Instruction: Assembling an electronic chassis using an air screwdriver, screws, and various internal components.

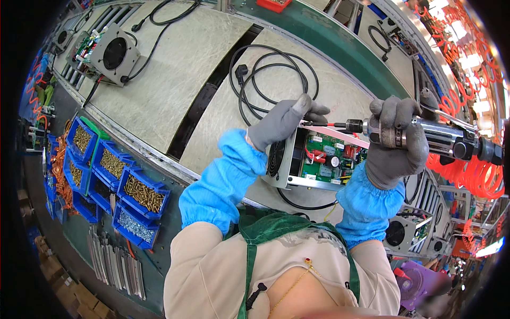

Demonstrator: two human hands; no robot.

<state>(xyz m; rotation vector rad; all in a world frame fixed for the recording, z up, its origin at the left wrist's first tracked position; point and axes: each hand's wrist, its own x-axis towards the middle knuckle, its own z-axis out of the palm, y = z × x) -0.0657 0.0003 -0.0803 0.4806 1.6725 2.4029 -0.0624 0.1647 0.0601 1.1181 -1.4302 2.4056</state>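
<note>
My right hand (396, 141), in a grey glove, wraps round a silver power screwdriver (443, 139) held nearly level. Its long thin bit points left and reaches the top edge of a metal-cased unit (290, 169). At that edge, by the tip of the bit, my left hand (279, 125) has its gloved fingers pinched together; what they hold, if anything, is too small to make out. The unit's open side shows a green circuit board (325, 171) with red and black parts. A round black fan (275, 158) sits in its left end, partly behind my left wrist.
A coiled black power cord (241, 95) lies beyond the unit on the metal conveyor plate (212, 58). Blue bins (142, 194) of brass and silver screws stand at the left, beside metal strips (114, 263). Another fan unit (112, 53) sits far left. Red coiled hoses (470, 173) hang at the right.
</note>
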